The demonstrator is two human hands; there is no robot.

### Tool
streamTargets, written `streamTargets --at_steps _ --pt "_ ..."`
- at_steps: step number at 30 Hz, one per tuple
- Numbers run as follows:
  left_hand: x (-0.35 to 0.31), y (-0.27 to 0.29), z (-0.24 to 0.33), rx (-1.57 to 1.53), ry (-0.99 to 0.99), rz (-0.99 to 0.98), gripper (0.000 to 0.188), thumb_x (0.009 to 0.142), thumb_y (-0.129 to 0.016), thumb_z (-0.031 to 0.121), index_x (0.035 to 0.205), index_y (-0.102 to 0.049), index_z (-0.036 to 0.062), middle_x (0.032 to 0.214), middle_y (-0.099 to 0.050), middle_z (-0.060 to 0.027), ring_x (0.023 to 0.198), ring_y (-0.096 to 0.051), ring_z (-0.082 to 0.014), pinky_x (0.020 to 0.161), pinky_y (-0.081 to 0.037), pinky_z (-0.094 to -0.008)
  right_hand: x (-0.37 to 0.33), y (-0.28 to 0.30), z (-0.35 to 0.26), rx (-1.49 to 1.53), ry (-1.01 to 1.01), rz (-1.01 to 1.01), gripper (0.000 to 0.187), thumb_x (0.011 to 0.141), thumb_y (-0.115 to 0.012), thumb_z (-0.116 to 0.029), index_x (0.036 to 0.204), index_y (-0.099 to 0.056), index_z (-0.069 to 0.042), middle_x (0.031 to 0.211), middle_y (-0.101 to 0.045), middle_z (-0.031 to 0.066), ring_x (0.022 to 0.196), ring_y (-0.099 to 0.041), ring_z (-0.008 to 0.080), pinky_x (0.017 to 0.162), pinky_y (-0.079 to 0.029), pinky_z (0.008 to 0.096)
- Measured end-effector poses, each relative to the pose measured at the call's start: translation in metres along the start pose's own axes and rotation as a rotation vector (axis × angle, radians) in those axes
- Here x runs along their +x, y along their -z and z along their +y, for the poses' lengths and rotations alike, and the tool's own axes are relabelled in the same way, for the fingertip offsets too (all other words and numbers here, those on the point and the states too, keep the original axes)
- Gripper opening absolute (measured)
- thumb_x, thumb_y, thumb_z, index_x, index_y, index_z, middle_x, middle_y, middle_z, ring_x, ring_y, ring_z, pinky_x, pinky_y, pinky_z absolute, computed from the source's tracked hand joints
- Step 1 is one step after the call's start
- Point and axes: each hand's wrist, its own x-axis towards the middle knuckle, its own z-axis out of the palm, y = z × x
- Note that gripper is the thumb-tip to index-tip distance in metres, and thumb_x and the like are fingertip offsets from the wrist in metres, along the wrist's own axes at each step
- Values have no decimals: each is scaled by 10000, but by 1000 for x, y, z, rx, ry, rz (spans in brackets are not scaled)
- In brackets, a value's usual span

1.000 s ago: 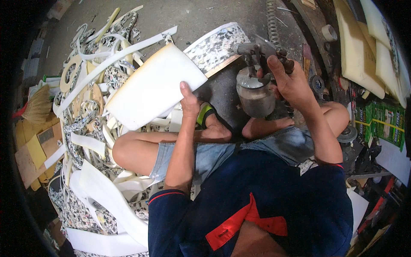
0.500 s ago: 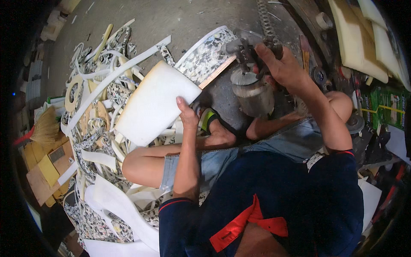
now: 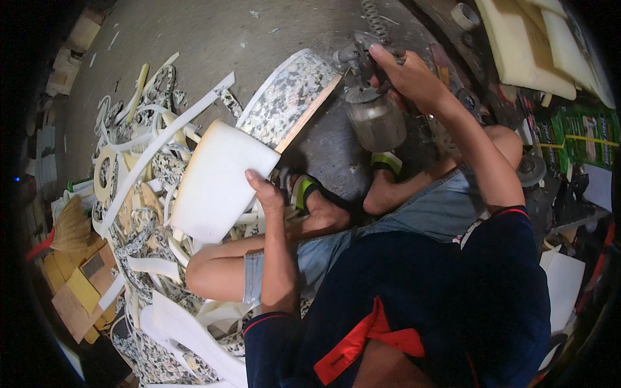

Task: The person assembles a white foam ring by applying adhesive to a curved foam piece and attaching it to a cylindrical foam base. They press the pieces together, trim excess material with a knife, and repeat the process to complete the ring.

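Note:
My left hand [image 3: 266,193] grips the near edge of a white foam panel [image 3: 223,174], thumb on top and fingers hidden beneath. Joined to or touching its far right side is a curved piece of black-and-white speckled foam [image 3: 291,97], with a thin wooden board edge [image 3: 310,113] along its right. In my right hand [image 3: 411,81] is a spray gun [image 3: 376,126] with a metal cup hanging below. Its nozzle points left toward the speckled foam, a small gap away. A coiled hose [image 3: 372,14] runs up from the gun.
Foam strips and offcuts [image 3: 145,213] heap up on the left, around my bent leg. A straw broom [image 3: 72,223] lies beyond them. Cream foam sheets [image 3: 527,48] stand at the far right, near a roll of tape [image 3: 465,16] and green packages [image 3: 582,139].
The spray gun has moved farther from me, uncovering my right shoe. More of the speckled foam's face shows beside it. My left hand still holds the white panel; the whole view has shifted slightly.

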Motion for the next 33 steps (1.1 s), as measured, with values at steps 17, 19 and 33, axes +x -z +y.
streamTargets --at_steps 17,19,33 --pt "3 0 3 85 4 -4 637 1096 -306 419 1489 -304 -82 1540 -360 -193 1418 -354 -295 1230 -190 -412 -27 13 30 58 25 -147 575 976 -602 -556 1013 -667 13 748 -658 56 449 -509 76 399 -415 258" --pt "3 -2 7 96 13 -3 623 1096 -308 419 1476 -321 -75 1522 -378 -190 1403 -364 -288 1221 -201 -414 -36 22 24 77 0 -154 586 978 -592 -567 1019 -678 11 761 -665 51 457 -503 72 405 -411 254" --pt "7 -6 8 22 53 -70 709 1094 -295 433 1556 -143 -83 1625 -211 -198 1495 -229 -288 1250 -125 -397 20 22 63 -228 3 9 624 944 -593 -614 875 -684 -1 723 -655 64 520 -563 137 471 -446 305"
